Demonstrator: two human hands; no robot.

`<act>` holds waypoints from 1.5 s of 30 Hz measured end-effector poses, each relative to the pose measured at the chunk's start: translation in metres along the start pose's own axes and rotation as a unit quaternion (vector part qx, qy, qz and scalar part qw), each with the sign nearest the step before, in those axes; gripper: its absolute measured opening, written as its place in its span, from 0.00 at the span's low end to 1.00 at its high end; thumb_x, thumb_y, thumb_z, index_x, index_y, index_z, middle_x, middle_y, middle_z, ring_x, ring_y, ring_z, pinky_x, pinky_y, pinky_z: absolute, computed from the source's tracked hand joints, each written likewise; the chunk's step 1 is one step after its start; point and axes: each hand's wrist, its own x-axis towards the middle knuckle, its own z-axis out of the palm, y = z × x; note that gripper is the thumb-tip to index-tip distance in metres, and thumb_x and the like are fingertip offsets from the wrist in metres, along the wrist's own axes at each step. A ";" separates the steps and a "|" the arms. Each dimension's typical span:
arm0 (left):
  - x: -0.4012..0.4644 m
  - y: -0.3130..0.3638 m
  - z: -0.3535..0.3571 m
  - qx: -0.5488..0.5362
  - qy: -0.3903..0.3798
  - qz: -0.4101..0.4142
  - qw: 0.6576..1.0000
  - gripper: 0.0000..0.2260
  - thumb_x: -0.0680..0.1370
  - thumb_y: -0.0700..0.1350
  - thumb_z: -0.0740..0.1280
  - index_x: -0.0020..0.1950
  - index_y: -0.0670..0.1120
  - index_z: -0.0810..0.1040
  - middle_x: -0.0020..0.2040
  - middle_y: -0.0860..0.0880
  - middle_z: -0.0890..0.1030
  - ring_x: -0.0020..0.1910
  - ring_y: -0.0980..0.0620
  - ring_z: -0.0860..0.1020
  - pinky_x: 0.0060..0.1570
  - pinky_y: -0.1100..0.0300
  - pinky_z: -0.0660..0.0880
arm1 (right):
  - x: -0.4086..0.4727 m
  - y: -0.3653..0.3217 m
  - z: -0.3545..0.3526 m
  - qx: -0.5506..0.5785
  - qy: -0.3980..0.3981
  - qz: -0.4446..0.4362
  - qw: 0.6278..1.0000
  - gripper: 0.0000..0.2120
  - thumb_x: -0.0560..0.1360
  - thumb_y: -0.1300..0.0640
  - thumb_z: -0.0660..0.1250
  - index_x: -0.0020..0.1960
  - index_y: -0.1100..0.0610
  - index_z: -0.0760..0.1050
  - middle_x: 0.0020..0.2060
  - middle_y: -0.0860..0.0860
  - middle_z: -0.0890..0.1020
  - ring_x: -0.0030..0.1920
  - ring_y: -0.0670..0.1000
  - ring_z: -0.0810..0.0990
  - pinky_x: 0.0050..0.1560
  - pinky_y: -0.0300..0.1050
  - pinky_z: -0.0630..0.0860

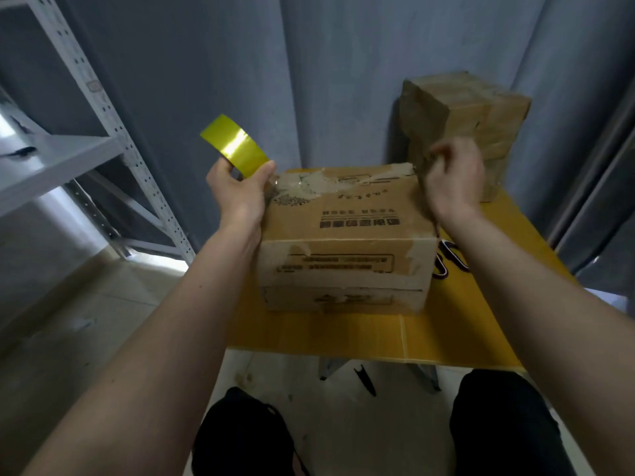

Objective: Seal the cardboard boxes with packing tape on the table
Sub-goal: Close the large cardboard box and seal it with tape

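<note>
- The cardboard box (347, 235) with printed labels and old tape remains stands in the middle of the yellow table (457, 338), its top closed.
- The roll of yellow packing tape (233, 144) is at 10 o'clock from the box, just beside its top left corner, held up in the air.
- The left hand (240, 190) grips the roll; one finger goes through its hole and the thumb presses on its outer side.
- The right hand (453, 176) is at the top right corner of the box, at 2 o'clock. Its fingers are curled, but the hand is blurred, so I cannot tell what they pinch.
- A second cardboard box (481, 118), wrapped with tape, stands behind at 1 o'clock on the table.
- A white metal shelf rack (103, 108) stands at 9 o'clock.
</note>
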 end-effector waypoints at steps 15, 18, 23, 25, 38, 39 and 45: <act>0.004 -0.010 -0.007 -0.023 0.009 -0.054 0.998 0.11 0.71 0.34 0.74 0.41 0.47 0.75 0.38 0.48 0.78 0.41 0.47 0.78 0.51 0.45 0.79 | -0.044 -0.097 0.113 -0.175 -0.474 -0.244 0.828 0.32 0.81 0.40 0.47 0.79 0.57 0.49 0.78 0.54 0.52 0.78 0.53 0.48 0.76 0.51 0.48; 0.003 -0.011 -0.007 0.003 0.005 -0.034 0.999 0.12 0.70 0.34 0.75 0.39 0.47 0.75 0.39 0.45 0.79 0.41 0.48 0.78 0.50 0.45 0.79 | -0.044 -0.097 0.120 -0.197 -0.465 -0.216 0.836 0.36 0.80 0.37 0.46 0.79 0.58 0.43 0.78 0.54 0.46 0.78 0.52 0.44 0.77 0.51 0.45; 0.000 -0.009 -0.010 -0.008 0.006 -0.038 0.999 0.11 0.71 0.33 0.74 0.39 0.46 0.75 0.41 0.41 0.78 0.42 0.46 0.78 0.52 0.42 0.78 | -0.047 -0.101 0.116 -0.192 -0.438 -0.193 0.857 0.38 0.79 0.34 0.48 0.79 0.58 0.48 0.78 0.55 0.50 0.78 0.54 0.47 0.76 0.51 0.49; -0.001 -0.009 -0.012 -0.025 0.016 -0.047 0.998 0.12 0.71 0.33 0.74 0.39 0.46 0.74 0.40 0.42 0.78 0.41 0.45 0.78 0.51 0.42 0.79 | -0.043 -0.096 0.106 -0.186 -0.372 -0.173 0.893 0.37 0.78 0.35 0.51 0.77 0.60 0.54 0.77 0.58 0.55 0.77 0.57 0.52 0.76 0.52 0.52; 0.036 -0.014 -0.011 -0.141 0.146 -0.255 0.945 0.26 0.72 0.37 0.74 0.69 0.43 0.72 0.64 0.41 0.76 0.57 0.40 0.78 0.54 0.43 0.79 | 0.013 -0.003 0.027 0.070 -0.303 0.245 0.918 0.28 0.76 0.48 0.66 0.71 0.58 0.65 0.59 0.56 0.77 0.54 0.57 0.79 0.56 0.55 0.77; 0.035 -0.012 -0.013 -0.164 0.129 -0.272 0.940 0.27 0.73 0.37 0.74 0.70 0.43 0.71 0.64 0.41 0.77 0.58 0.40 0.78 0.54 0.41 0.79 | 0.013 -0.002 0.026 0.104 -0.301 0.240 0.917 0.27 0.76 0.50 0.67 0.71 0.57 0.65 0.58 0.55 0.78 0.51 0.55 0.80 0.51 0.52 0.79; 0.022 -0.001 -0.029 -0.275 0.106 -0.283 0.913 0.22 0.73 0.38 0.72 0.66 0.40 0.74 0.54 0.41 0.81 0.56 0.39 0.81 0.53 0.38 0.79 | 0.007 -0.012 0.016 0.198 -0.182 0.107 0.957 0.21 0.75 0.51 0.69 0.66 0.53 0.70 0.57 0.49 0.75 0.54 0.48 0.76 0.51 0.42 0.76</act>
